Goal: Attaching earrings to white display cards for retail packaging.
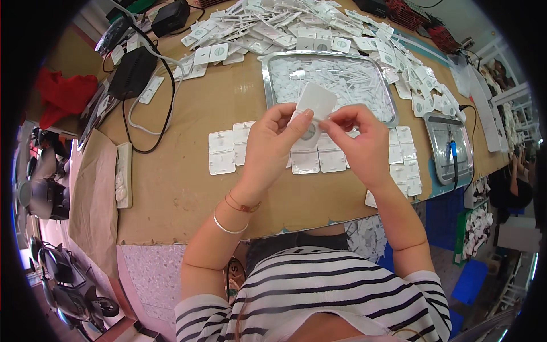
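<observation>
White two-part plate [317, 99] is up in both hands, above the middle of the brown table [171, 199], its far panel overlapping the near side of a large metal tray [264, 74] in this view. The left hand [270, 137] grips it from the left, thumb laid over the face and the other fingers bent behind. The right hand [364, 142] works at its right edge, thumb and index fingertip pinched together; whether a small part sits between them is too fine to tell from here.

The main risk, as I judge it, lies at that pinch: anything small held there could slip if the fingertips roll, and among the loose white parts [336, 74] filling the tray it would be hard to find again. Pressing sideways where the two panels meet could bend or crack a thin joint. The left thumb is the chief hold on the face, so if it eased, the plate could swing or turn.

Below the hands, rows of white plates [222, 152] lie close together; a drop or a low wrist could knock them askew. On the right, a smaller metal tray [433, 154] carries a blue-handled tool [453, 149] with a dark cord, which a wide sweep of the right elbow might catch.
</observation>
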The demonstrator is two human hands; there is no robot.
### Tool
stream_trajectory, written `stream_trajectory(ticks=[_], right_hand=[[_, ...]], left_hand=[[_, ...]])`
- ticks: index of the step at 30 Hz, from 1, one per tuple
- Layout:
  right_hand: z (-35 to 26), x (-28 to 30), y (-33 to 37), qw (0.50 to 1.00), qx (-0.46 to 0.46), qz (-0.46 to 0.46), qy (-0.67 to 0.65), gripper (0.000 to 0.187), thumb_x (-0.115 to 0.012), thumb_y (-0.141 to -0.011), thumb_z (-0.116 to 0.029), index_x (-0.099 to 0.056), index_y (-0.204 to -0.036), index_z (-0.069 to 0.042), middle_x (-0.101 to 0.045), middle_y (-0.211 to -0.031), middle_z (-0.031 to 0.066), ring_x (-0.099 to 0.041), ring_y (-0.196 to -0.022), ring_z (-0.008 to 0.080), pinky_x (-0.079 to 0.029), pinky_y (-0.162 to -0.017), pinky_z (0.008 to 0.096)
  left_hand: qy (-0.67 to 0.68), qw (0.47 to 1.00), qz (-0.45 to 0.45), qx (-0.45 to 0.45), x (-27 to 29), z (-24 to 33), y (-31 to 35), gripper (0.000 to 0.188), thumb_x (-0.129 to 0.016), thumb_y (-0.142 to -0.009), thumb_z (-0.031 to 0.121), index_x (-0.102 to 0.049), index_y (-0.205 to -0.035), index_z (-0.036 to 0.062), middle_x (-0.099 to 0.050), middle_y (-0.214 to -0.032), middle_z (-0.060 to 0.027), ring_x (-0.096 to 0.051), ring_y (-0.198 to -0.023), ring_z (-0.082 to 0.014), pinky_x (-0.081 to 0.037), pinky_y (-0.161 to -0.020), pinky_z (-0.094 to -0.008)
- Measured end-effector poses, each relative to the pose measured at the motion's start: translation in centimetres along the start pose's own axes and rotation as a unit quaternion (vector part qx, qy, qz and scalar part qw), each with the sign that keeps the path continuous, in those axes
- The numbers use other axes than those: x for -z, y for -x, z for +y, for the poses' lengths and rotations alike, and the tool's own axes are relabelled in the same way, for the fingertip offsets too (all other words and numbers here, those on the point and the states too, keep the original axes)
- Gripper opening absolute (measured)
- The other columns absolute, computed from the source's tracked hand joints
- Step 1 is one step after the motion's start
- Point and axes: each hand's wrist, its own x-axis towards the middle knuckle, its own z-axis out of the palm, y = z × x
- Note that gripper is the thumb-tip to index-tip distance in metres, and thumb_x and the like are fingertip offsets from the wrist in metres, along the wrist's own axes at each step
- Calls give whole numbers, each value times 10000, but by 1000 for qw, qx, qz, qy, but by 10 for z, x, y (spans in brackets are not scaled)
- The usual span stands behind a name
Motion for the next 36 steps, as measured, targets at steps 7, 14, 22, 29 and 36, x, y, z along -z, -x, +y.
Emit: stream_trajectory(ticks=[7, 14, 22, 29, 36], right_hand=[[12, -3, -6, 935, -225, -83, -263, 141, -663, -831, -135, -580, -849, -21, -602, -783, 21, -539, -704, 70, -431, -680, 210], [15, -2, 2, 942, -191, -145, -233, 145, -606, -878, -166, -571, -822, -37, -584, -763, -1, -518, -701, 63, -419, -670, 209], [7, -2, 5, 985, -90, -129, -72, 182, -610, -872, -183, -581, -786, -26, -592, -746, 12, -512, -702, 51, -402, -615, 212], [114, 22, -109, 974, 10, 55, 222, 185, -611, -828, -208, -665, -859, -34, -648, -745, 71, -604, -667, 173, -473, -621, 314], [117, 20, -143, 941, -58, -112, 314, 129, -643, -749, -138, -668, -855, -70, -661, -789, 69, -621, -712, 217, -488, -654, 331]], left_hand=[[3, 1000, 21, 12, 5, 4, 5, 239, -617, -879, 189, -598, -988, -23, -617, -860, -33, -554, -781, -63, -448, -690, -203], [-18, 1000, 5, -15, 9, 2, 7, 225, -608, -875, 168, -595, -981, -30, -630, -856, -57, -580, -752, -79, -470, -655, -221], [-119, 992, 6, -37, 9, -2, 12, 231, -612, -874, 170, -583, -974, -37, -624, -846, -64, -568, -707, -80, -467, -577, -222], [-80, 995, 55, -34, 12, 3, 4, 296, -630, -875, 229, -567, -985, -38, -616, -854, -55, -555, -752, -77, -456, -680, -219], [-61, 994, 85, -24, 17, 7, 2, 308, -624, -879, 251, -561, -984, -31, -609, -845, -47, -548, -738, -79, -449, -684, -221]])
